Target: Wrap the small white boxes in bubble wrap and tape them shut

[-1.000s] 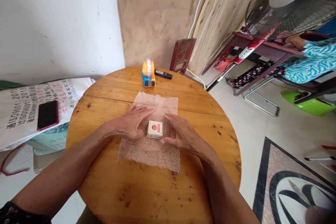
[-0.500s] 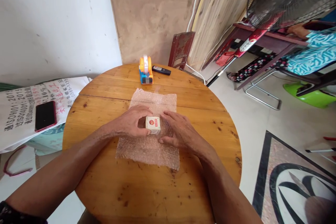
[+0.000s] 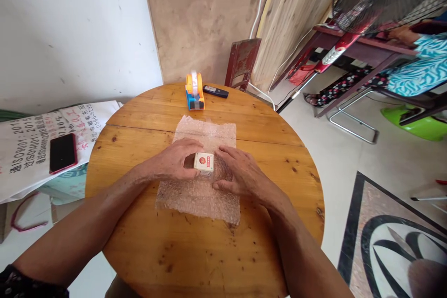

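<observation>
Left hand [image 3: 172, 160] curled, apparently pinching small box [image 3: 204, 162]; right hand [image 3: 240, 174] spread flat, empty, on bubble wrap [image 3: 199, 198] beside it: wrap could slide underneath, skewing box.

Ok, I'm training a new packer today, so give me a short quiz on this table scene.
1. True or false: the small box stands on the bubble wrap.
2. What lies beside the tape dispenser? A scissors, B black remote, C cup.
3. Where does the phone lie?
Key: 1 true; 2 B; 3 on the printed sack, off the round table.
</observation>
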The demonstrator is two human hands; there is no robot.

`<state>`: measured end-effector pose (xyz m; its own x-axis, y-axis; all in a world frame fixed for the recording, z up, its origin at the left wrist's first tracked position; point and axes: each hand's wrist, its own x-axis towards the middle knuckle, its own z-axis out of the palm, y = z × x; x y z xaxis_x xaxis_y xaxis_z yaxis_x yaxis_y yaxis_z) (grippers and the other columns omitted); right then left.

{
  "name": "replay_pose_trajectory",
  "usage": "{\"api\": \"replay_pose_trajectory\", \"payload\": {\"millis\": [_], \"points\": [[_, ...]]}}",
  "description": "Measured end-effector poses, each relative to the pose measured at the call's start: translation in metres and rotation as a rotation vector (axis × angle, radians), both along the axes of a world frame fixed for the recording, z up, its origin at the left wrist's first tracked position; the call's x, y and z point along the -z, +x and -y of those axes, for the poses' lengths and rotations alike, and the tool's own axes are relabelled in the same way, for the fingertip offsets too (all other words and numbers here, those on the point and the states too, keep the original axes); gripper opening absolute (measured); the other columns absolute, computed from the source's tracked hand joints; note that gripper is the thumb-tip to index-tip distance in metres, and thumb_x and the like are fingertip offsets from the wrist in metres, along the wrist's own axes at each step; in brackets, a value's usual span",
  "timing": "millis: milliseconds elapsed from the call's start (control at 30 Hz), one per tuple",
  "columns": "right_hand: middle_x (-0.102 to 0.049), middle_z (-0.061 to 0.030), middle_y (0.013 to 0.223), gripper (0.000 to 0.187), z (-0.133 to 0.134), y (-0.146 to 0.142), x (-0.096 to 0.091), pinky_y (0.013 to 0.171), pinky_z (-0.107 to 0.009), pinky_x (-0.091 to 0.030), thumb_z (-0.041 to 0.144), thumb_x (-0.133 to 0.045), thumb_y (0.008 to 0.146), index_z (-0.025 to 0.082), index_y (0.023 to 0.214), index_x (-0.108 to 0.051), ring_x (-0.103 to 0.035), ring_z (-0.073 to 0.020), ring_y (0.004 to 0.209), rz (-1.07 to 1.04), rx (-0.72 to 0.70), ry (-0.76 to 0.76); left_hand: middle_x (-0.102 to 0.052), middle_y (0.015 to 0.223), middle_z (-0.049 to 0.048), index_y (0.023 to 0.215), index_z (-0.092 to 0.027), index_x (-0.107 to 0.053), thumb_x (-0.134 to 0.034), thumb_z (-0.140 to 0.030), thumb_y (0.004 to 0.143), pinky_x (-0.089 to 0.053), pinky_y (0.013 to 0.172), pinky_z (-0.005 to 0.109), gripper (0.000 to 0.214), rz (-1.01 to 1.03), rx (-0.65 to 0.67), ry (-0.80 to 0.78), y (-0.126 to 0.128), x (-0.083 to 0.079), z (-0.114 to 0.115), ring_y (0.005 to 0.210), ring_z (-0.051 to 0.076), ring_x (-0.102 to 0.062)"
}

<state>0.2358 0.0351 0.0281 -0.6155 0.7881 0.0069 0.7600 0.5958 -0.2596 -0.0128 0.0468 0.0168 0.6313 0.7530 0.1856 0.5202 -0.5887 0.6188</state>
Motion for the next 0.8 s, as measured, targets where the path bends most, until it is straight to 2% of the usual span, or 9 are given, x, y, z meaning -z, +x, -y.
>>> {"api": "replay_pose_trajectory", "payload": {"millis": [133, 233, 300, 367, 433, 467, 533, 667, 800], "points": [[-0.048, -0.0194, 0.145, 0.068, 0.000, 0.002, -0.001, 0.107, -0.053, -0.035, 0.038, -0.072, 0.076, 0.018, 0.137, -0.049, -0.044, -0.0346, 0.134, -0.032, -0.010, 0.002, -0.057, 0.135, 0.0156, 0.123, -0.016, -0.057, -0.066, -0.030, 0.073, -0.038, 0.109, 0.048, 0.052, -0.040, -0.003, 0.003, -0.002, 0.000, 0.001, 0.129, 0.032, -0.048], [-0.047, -0.0197, 0.146, 0.065, 0.000, 0.003, -0.001, 0.107, -0.054, -0.035, 0.038, -0.070, 0.078, 0.017, 0.136, -0.050, -0.043, -0.0349, 0.135, -0.039, -0.004, 0.002, -0.048, 0.144, 0.0185, 0.139, -0.015, -0.043, -0.068, -0.031, 0.072, -0.036, 0.110, 0.050, 0.073, -0.035, -0.016, 0.010, -0.005, -0.003, 0.001, 0.134, 0.032, -0.044], [-0.047, -0.0197, 0.146, 0.064, 0.000, 0.002, -0.001, 0.106, -0.054, -0.035, 0.038, -0.070, 0.078, 0.017, 0.136, -0.051, -0.043, -0.0354, 0.135, -0.032, 0.000, -0.007, -0.046, 0.146, 0.0181, 0.143, -0.016, -0.036, -0.066, -0.034, 0.076, -0.037, 0.109, 0.049, 0.076, 0.001, -0.054, 0.025, -0.007, -0.011, 0.003, 0.133, 0.031, -0.045], [-0.047, -0.0196, 0.147, 0.063, 0.000, 0.001, -0.003, 0.106, -0.054, -0.035, 0.037, -0.070, 0.078, 0.017, 0.135, -0.052, -0.044, -0.0354, 0.135, -0.023, 0.002, -0.015, -0.053, 0.137, 0.0155, 0.137, -0.017, -0.044, -0.062, -0.037, 0.081, -0.042, 0.104, 0.046, 0.062, 0.009, -0.116, 0.078, -0.009, -0.023, 0.010, 0.125, 0.029, -0.051], [-0.047, -0.0194, 0.146, 0.061, 0.000, -0.001, -0.005, 0.106, -0.053, -0.035, 0.035, -0.070, 0.078, 0.016, 0.133, -0.053, -0.045, -0.0349, 0.134, -0.023, 0.011, -0.012, -0.062, 0.117, 0.0115, 0.118, -0.017, -0.058, -0.058, -0.033, 0.082, -0.045, 0.097, 0.044, 0.039, -0.062, -0.143, 0.161, -0.009, -0.036, 0.025, 0.110, 0.027, -0.057], [-0.049, -0.0189, 0.145, 0.059, 0.001, -0.002, -0.007, 0.106, -0.052, -0.035, 0.034, -0.070, 0.078, 0.016, 0.132, -0.053, -0.046, -0.0343, 0.133, -0.028, 0.015, -0.008, -0.064, 0.106, 0.0091, 0.108, -0.018, -0.062, -0.058, -0.029, 0.081, -0.046, 0.094, 0.044, 0.030, -0.128, -0.112, 0.206, -0.008, -0.042, 0.034, 0.102, 0.026, -0.058], [-0.052, -0.0178, 0.142, 0.055, 0.002, -0.002, -0.011, 0.105, -0.051, -0.036, 0.031, -0.070, 0.079, 0.016, 0.129, -0.055, -0.048, -0.0332, 0.131, -0.044, 0.019, -0.001, -0.063, 0.096, 0.0060, 0.105, -0.020, -0.064, -0.061, -0.024, 0.077, -0.044, 0.095, 0.047, 0.029, -0.266, -0.035, 0.243, -0.005, -0.049, 0.057, 0.094, 0.025, -0.057], [-0.055, -0.0165, 0.139, 0.053, 0.005, -0.003, -0.011, 0.101, -0.048, -0.038, 0.032, -0.071, 0.078, 0.016, 0.127, -0.056, -0.050, -0.0320, 0.128, -0.118, 0.005, 0.038, -0.060, 0.098, 0.0077, 0.097, -0.017, -0.064, -0.066, -0.023, 0.071, -0.033, 0.108, 0.054, 0.027, -0.424, -0.086, 0.325, 0.005, -0.039, 0.100, 0.100, 0.027, -0.054], [-0.058, -0.0149, 0.135, 0.059, 0.005, -0.010, -0.003, 0.103, -0.046, -0.034, 0.038, -0.074, 0.076, 0.017, 0.128, -0.054, -0.052, -0.0297, 0.125, -0.244, -0.032, 0.133, -0.060, 0.097, 0.0077, 0.092, -0.017, -0.063, -0.063, -0.014, 0.070, -0.031, 0.111, 0.052, 0.022, -0.433, -0.190, 0.384, 0.014, -0.017, 0.116, 0.102, 0.027, -0.053]]}}
